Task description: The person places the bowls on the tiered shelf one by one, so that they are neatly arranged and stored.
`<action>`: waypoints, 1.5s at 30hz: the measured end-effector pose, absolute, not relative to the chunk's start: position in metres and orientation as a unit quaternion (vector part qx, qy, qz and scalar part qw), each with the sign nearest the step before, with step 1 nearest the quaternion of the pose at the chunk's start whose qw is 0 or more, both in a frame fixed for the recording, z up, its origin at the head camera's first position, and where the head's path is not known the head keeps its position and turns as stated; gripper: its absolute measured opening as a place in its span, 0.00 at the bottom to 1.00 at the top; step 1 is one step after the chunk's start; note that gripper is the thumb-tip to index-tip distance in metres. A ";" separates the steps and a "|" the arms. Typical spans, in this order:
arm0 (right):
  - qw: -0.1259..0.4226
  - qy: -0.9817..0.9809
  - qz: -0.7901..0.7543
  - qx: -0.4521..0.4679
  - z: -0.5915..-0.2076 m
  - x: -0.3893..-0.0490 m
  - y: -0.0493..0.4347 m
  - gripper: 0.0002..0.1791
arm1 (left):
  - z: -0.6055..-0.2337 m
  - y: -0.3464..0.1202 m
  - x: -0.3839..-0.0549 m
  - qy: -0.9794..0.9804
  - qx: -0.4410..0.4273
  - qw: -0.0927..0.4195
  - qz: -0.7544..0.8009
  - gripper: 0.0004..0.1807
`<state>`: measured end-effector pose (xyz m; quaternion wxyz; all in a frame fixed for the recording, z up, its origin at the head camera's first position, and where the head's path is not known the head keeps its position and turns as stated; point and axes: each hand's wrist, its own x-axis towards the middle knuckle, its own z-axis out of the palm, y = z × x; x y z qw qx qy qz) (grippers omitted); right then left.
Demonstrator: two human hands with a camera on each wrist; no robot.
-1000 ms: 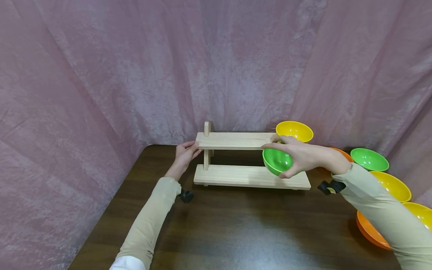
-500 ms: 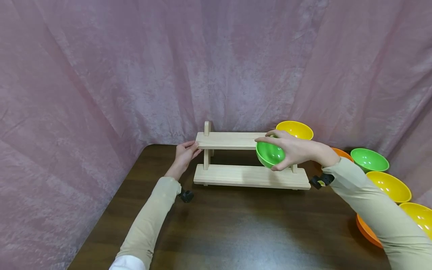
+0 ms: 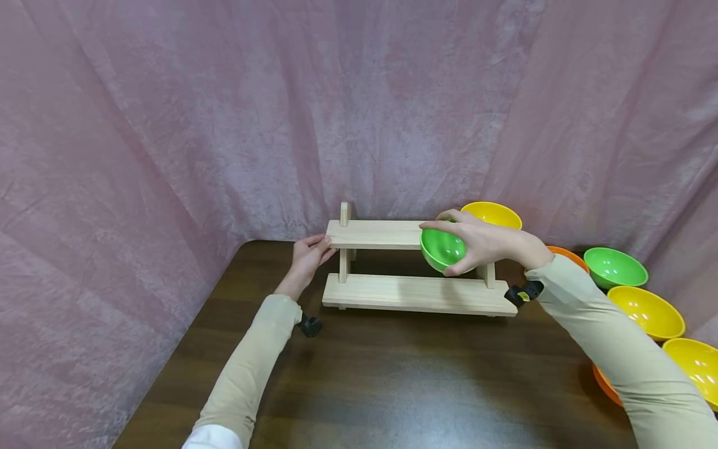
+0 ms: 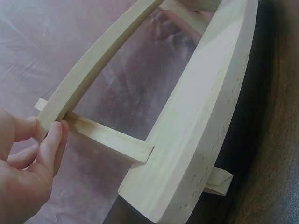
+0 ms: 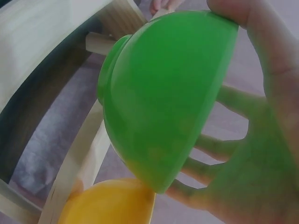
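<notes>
A two-tier wooden rack (image 3: 387, 291) stands on the dark table against the curtain. My left hand (image 3: 306, 260) pinches the left end of its upper shelf (image 3: 373, 233), thumb on one side and fingers on the other in the left wrist view. My right hand (image 3: 483, 242) grips a green bowl (image 3: 442, 248) by its rim, in front of the upper shelf's right half. In the right wrist view the green bowl (image 5: 159, 93) shows its outside and foot. A yellow bowl (image 3: 491, 214) sits at the right end of the upper shelf, partly behind my right hand.
At the right of the table (image 3: 359, 386) stand another green bowl (image 3: 615, 267), two yellow bowls, one (image 3: 647, 312) behind the other (image 3: 695, 365), and orange bowls (image 3: 569, 257), partly hidden by my right arm. A pink curtain (image 3: 359, 112) hangs close behind the rack.
My right hand has carried the green bowl left and up, from in front of the lower shelf to the upper shelf. My left hand has stayed on the rack.
</notes>
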<state>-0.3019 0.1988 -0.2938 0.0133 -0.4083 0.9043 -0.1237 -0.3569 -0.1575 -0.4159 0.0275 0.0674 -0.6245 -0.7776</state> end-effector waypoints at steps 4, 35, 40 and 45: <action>0.012 0.906 -0.123 -0.404 -0.295 -0.306 0.197 0.48 | -0.416 -0.157 -0.358 -0.624 0.067 0.029 -0.778 0.23; 0.015 0.928 -0.117 -0.353 -0.291 -0.328 0.178 0.47 | -0.419 -0.157 -0.356 -0.621 0.066 0.025 -0.781 0.23; 0.012 0.929 -0.115 -0.351 -0.293 -0.333 0.175 0.47 | -0.418 -0.158 -0.356 -0.619 0.065 0.027 -0.782 0.23; 0.003 0.928 -0.113 -0.355 -0.292 -0.341 0.172 0.48 | -0.418 -0.159 -0.356 -0.616 0.068 0.026 -0.784 0.23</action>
